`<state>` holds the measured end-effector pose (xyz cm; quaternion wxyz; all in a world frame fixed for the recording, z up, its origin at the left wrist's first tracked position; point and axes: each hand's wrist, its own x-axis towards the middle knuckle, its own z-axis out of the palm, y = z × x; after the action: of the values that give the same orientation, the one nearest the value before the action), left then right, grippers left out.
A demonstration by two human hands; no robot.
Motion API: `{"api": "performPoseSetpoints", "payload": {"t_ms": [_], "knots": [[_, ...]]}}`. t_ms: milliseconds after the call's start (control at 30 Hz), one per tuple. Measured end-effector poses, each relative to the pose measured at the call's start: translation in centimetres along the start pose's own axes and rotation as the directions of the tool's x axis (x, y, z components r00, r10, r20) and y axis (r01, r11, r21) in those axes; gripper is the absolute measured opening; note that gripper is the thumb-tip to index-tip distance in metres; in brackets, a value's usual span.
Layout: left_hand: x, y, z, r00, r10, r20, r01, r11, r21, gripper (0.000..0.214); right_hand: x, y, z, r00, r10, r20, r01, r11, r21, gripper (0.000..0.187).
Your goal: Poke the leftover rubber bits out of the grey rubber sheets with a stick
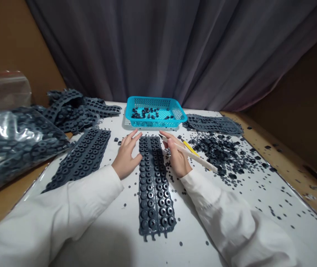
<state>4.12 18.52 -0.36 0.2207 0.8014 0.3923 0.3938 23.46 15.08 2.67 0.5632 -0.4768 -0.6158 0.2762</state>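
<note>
A long dark grey rubber strip [154, 185] studded with round ring-shaped parts lies lengthwise on the white table [258, 196] in front of me. My left hand [127, 155] rests flat beside the strip's far left edge, fingers stretched out and touching it. My right hand [176, 155] is on the strip's far right side, closed round a pale cream stick-shaped tool [194, 155] whose tip points toward the strip's top end. Both arms wear white sleeves.
A turquoise perforated basket [156, 112] with several loose black rings stands behind the strip. Another strip [82, 157] lies to the left, with piled strips [75, 107] and a clear bag of them [14, 141] beyond. Loose rings [219, 152] and emptied strips [214, 124] lie right.
</note>
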Motion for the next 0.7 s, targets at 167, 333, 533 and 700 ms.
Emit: {"api": "performPoseSetpoints", "payload": {"t_ms": [167,333,533,700], "knots": [[0.9,4.3,-2.3,0.980,0.083,-0.179,-0.075,0.996,0.051,0.047,0.4,-3.7,-0.8,0.985,-0.169,0.030,0.172,0.975,-0.143,0.026],[-5.7,13.3,-3.3,0.812,0.390,0.434,-0.450,0.892,0.039,0.002,-1.0,-9.1,-2.3,0.945,-0.322,-0.059,0.309,0.937,-0.161,0.032],[-17.2,14.3,2.6,0.797,0.461,0.391,-0.583,0.755,0.299,0.019,-9.1,-9.0,-1.6,0.828,-0.423,0.368,0.433,0.900,0.059,0.036],[-18.4,13.1,3.0,0.827,0.346,0.444,-0.512,0.788,0.340,0.029,-14.8,-6.7,-1.8,0.762,-0.344,0.548,0.469,0.878,-0.102,0.027]]}}
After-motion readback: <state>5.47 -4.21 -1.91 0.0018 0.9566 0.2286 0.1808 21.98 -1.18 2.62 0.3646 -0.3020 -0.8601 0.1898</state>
